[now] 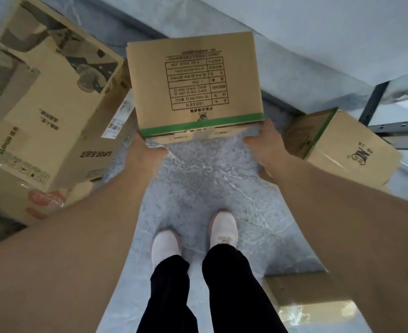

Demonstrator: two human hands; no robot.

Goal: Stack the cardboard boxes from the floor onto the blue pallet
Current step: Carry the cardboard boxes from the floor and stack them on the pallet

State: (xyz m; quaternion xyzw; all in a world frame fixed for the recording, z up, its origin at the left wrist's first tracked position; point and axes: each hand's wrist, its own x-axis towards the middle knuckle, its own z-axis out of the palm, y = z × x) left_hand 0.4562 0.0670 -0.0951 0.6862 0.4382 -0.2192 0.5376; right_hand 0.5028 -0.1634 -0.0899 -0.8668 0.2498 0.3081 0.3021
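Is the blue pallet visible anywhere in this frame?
No, only the grey floor, cardboard boxes, and the box with green tape held by both hands show.
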